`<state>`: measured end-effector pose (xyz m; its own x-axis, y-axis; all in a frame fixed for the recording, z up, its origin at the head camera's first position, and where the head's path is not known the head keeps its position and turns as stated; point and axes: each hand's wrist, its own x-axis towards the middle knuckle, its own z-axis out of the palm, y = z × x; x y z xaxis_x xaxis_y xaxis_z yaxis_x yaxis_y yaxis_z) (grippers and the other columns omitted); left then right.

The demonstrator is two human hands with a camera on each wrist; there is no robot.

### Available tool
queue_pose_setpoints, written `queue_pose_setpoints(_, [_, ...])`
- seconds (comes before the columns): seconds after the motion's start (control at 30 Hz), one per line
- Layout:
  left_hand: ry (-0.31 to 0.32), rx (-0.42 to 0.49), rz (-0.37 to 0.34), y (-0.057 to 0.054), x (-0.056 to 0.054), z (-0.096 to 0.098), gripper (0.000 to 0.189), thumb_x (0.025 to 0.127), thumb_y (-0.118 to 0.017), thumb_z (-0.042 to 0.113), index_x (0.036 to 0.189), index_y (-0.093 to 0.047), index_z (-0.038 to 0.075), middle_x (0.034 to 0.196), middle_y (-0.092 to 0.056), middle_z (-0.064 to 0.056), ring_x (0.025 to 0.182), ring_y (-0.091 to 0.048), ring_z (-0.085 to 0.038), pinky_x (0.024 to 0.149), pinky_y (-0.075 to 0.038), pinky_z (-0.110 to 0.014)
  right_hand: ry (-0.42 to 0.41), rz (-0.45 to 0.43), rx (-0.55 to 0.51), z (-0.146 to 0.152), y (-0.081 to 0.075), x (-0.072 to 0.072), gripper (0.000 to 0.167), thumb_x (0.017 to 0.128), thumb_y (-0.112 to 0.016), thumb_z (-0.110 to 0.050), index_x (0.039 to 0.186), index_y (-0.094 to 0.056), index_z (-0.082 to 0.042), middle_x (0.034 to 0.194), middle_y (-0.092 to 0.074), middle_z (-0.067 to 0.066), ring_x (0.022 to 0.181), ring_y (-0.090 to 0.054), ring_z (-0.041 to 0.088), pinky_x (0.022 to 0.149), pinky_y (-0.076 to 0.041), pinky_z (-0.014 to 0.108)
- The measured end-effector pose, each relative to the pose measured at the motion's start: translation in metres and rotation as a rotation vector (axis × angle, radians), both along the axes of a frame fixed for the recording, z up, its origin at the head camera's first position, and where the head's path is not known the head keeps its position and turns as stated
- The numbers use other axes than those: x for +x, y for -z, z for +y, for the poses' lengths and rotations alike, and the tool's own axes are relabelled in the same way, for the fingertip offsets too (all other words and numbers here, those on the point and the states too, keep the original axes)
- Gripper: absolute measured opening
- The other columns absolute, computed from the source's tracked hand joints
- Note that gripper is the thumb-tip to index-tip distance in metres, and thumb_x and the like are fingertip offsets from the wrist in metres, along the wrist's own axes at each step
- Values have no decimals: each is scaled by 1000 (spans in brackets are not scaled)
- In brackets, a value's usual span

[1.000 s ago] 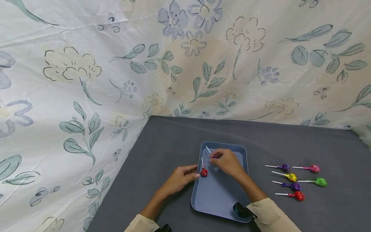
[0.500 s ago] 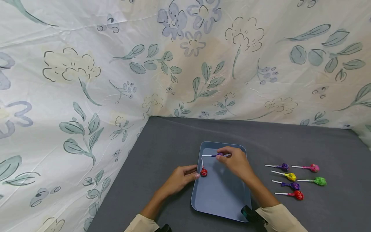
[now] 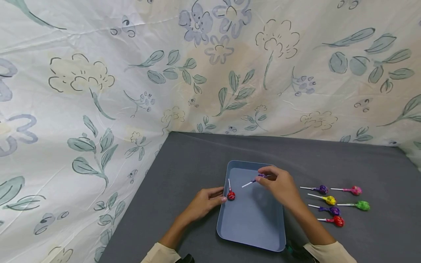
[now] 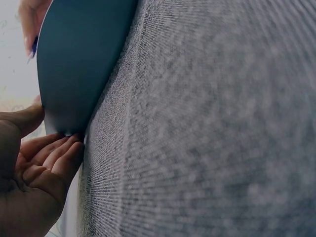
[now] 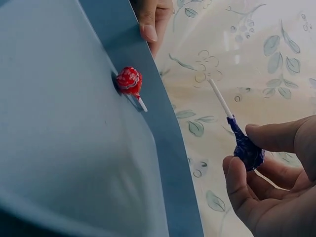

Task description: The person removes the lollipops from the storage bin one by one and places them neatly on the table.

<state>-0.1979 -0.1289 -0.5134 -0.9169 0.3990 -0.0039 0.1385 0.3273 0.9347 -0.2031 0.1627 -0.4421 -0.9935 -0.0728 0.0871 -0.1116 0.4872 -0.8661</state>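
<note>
My right hand [image 3: 281, 186] pinches a purple-wrapped lollipop [image 5: 247, 150] between thumb and fingers, above the upper right part of the blue tray [image 3: 250, 230]. Its white stick points toward the lower left in the head view. A red lollipop [image 3: 231, 196] lies inside the tray along the left wall, stick toward the far end. At the tray's left edge my left hand [image 3: 204, 202] holds the rim, thumb on top and fingers against the outer side, as the left wrist view [image 4: 44, 163] also shows.
Right of the tray on the grey table [image 3: 197, 157] lie several lollipops: purple [image 3: 323, 189], pink [image 3: 356, 190], yellow [image 3: 330, 200], green [image 3: 363, 205], another purple [image 3: 334, 210] and red [image 3: 338, 221]. A floral cloth [image 3: 230, 91] hangs behind and at the left.
My right hand has moved rightward over the tray with the purple lollipop, whose stick has swung from pointing up-left to down-left. The left hand has stayed at the rim.
</note>
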Motion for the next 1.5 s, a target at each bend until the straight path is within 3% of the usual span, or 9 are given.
queue_pose_setpoints(0.13, [3, -2, 2, 0, 0, -1, 49, 103, -72, 23, 145, -63, -2, 146, -64, -18, 131, -66, -29, 106, -56, -36, 20, -1, 23, 10, -1, 6, 29, 99, -78, -25, 122, -77, -8, 110, -78, 9, 95, -73, 20, 73, -58, 25])
queue_pose_setpoints(0.57, [2, -21, 13, 0, 2, -1, 49, 103, -73, 23, 145, -63, -2, 146, -64, -18, 129, -67, -28, 104, -57, -37, 61, -52, 8, 44, 0, 24, 38, 101, -76, -30, 131, -73, -6, 123, -75, 15, 100, -75, 24, 76, -61, 24])
queue_pose_setpoints(0.87, [4, -18, 19, 1, 1, 1, 49, 104, -72, 23, 145, -62, -2, 145, -65, -18, 129, -67, -29, 104, -57, -37, 121, -28, 30, 73, 6, 31, 44, 99, -78, -38, 131, -74, -8, 123, -76, 14, 90, -72, 3, 73, -62, 26])
queue_pose_setpoints(1.0, [7, -16, 24, 2, 1, 2, 49, 104, -72, 23, 145, -62, -2, 145, -65, -18, 129, -67, -29, 104, -57, -36, 140, -53, 21, 86, 10, 34, 50, 98, -78, -38, 134, -71, -4, 119, -78, 12, 88, -72, 2, 74, -62, 26])
queue_pose_setpoints(1.3, [20, -6, 24, 1, 2, 2, 50, 104, -71, 24, 145, -62, -3, 144, -65, -19, 131, -65, -30, 105, -56, -34, 193, -87, -44, 108, 16, 43, 50, 98, -81, -29, 134, -69, 3, 102, -79, -10, 81, -76, 7, 72, -63, 24])
queue_pose_setpoints(1.5, [5, 7, 16, 2, 2, 2, 49, 104, -72, 21, 144, -62, -3, 144, -66, -19, 131, -65, -31, 106, -56, -36, 244, -85, 0, 119, 17, 47, 50, 96, -81, -36, 131, -73, -1, 92, -77, -16, 73, -73, 14, 65, -57, 27])
